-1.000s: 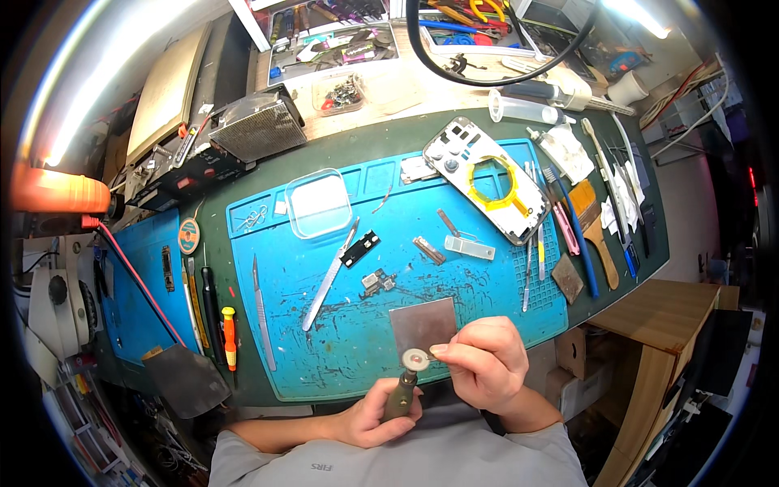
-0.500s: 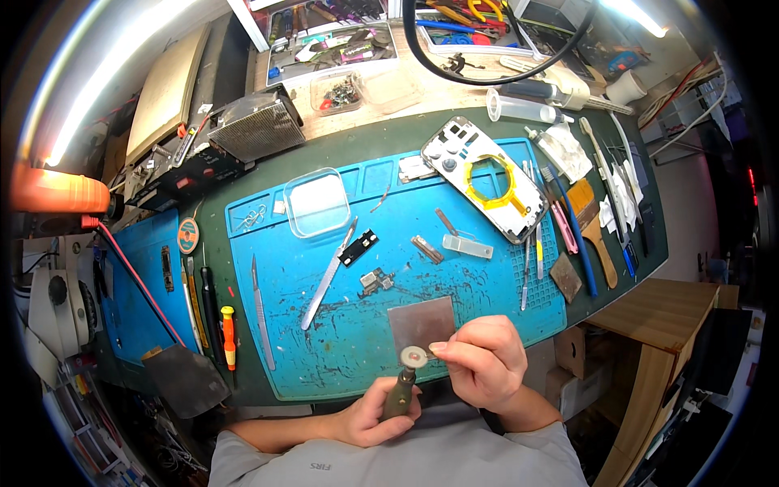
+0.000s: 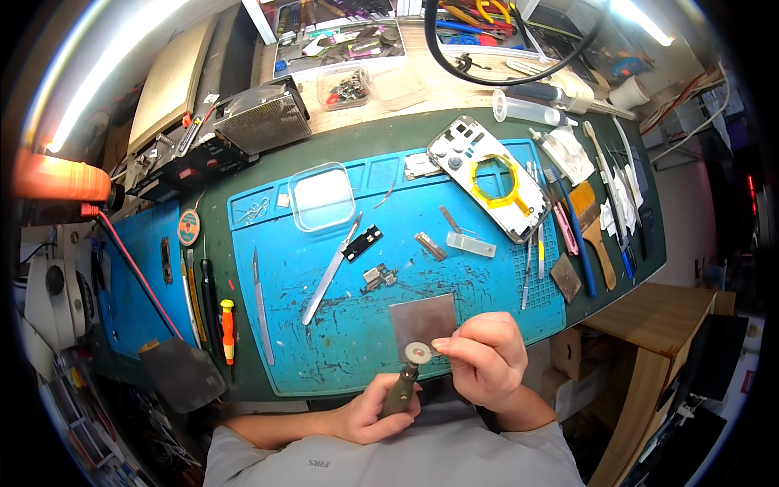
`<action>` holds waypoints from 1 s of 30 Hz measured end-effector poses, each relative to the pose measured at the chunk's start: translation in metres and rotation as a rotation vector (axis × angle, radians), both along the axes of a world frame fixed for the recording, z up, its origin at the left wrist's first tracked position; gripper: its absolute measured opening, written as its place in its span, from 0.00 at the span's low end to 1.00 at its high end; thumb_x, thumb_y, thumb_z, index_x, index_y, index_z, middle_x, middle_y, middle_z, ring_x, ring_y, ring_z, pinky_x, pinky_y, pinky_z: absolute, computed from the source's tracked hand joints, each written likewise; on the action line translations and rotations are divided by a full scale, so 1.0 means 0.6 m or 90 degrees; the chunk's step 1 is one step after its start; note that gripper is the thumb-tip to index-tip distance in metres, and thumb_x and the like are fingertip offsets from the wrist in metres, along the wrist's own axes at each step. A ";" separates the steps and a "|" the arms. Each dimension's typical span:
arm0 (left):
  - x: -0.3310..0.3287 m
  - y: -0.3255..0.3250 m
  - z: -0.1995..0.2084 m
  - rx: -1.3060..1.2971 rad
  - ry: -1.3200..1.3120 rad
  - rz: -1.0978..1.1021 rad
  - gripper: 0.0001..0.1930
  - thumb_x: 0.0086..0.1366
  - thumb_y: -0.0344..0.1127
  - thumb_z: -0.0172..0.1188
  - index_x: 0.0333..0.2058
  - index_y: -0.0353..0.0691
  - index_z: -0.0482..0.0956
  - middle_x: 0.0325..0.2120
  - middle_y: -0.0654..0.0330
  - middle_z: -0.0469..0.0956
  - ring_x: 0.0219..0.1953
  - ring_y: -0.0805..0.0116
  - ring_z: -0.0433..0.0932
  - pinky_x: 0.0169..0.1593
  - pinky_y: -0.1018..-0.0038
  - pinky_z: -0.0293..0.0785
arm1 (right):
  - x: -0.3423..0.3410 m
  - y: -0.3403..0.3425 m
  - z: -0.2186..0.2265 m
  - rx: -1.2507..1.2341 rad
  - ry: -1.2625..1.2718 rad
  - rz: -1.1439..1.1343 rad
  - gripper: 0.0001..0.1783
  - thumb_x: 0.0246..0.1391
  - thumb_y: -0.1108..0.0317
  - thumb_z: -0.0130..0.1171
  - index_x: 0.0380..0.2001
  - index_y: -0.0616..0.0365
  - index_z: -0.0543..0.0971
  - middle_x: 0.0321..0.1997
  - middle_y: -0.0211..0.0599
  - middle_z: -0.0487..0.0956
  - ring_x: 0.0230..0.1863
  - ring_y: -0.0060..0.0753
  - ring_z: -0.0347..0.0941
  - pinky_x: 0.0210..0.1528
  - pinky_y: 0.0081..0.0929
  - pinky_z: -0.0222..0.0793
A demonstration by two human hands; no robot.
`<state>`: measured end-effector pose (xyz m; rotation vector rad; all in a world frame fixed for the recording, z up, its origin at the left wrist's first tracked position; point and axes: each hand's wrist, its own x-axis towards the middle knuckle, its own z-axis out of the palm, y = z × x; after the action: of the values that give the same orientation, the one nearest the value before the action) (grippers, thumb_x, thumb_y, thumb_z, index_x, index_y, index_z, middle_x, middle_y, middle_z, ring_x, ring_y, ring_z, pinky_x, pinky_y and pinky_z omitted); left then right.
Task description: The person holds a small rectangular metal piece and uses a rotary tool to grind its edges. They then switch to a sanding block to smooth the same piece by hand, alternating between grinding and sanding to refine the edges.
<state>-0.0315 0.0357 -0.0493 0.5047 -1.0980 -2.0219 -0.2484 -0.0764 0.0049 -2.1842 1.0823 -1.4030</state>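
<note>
My left hand is wrapped round the dark green body of a small rotary grinder, held upright near my chest. A pale round disc sits on its tip. Just right of the disc, my right hand is closed in a pinch, fingertips at the disc's edge. What the pinch holds, if anything, is hidden or too small to name. Beyond the disc a square grey-brown metal plate lies on the blue work mat. Small metal parts rest farther up the mat.
A phone frame with a yellow ring lies at the mat's upper right. Tweezers, a clear box and an orange screwdriver are to the left. Brushes and tools line the right. A black cable arches across the back.
The view has shifted slightly. The disc now shows as a wider, more tilted oval beside my right fingertips. Both hands keep nearly the same grip and place.
</note>
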 end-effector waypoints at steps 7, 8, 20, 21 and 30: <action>0.000 0.000 -0.001 -0.003 -0.004 -0.001 0.26 0.80 0.28 0.58 0.69 0.36 0.56 0.43 0.55 0.77 0.42 0.69 0.76 0.50 0.67 0.74 | 0.000 0.000 -0.002 0.005 -0.005 0.001 0.24 0.33 0.82 0.69 0.41 0.57 0.91 0.38 0.29 0.79 0.36 0.34 0.78 0.33 0.29 0.75; 0.000 0.000 -0.002 -0.004 -0.003 -0.001 0.26 0.80 0.28 0.58 0.69 0.36 0.56 0.43 0.55 0.77 0.42 0.69 0.76 0.50 0.67 0.75 | 0.000 0.000 -0.002 0.005 -0.004 0.001 0.24 0.33 0.82 0.69 0.41 0.57 0.91 0.38 0.29 0.79 0.36 0.34 0.78 0.33 0.29 0.75; 0.000 -0.002 -0.001 -0.008 -0.002 -0.005 0.26 0.80 0.28 0.59 0.68 0.36 0.56 0.43 0.56 0.77 0.42 0.70 0.77 0.50 0.68 0.75 | 0.000 -0.001 -0.001 -0.003 0.008 -0.005 0.24 0.33 0.81 0.69 0.40 0.57 0.91 0.38 0.28 0.79 0.36 0.34 0.77 0.33 0.28 0.75; 0.000 -0.002 -0.002 -0.011 -0.002 -0.004 0.26 0.80 0.28 0.59 0.68 0.36 0.56 0.43 0.56 0.77 0.42 0.70 0.76 0.50 0.68 0.75 | 0.000 0.000 -0.001 -0.006 0.009 -0.006 0.24 0.33 0.81 0.69 0.40 0.57 0.91 0.38 0.28 0.79 0.36 0.34 0.77 0.33 0.28 0.75; 0.000 -0.004 0.001 -0.010 0.002 -0.007 0.26 0.80 0.28 0.58 0.68 0.36 0.56 0.42 0.55 0.76 0.42 0.69 0.76 0.50 0.67 0.74 | -0.001 0.001 -0.001 -0.012 0.014 -0.008 0.24 0.34 0.82 0.69 0.41 0.57 0.91 0.39 0.29 0.79 0.36 0.34 0.78 0.33 0.28 0.77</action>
<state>-0.0315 0.0333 -0.0487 0.4881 -1.1171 -2.0214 -0.2492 -0.0757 0.0041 -2.2142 1.0965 -1.4026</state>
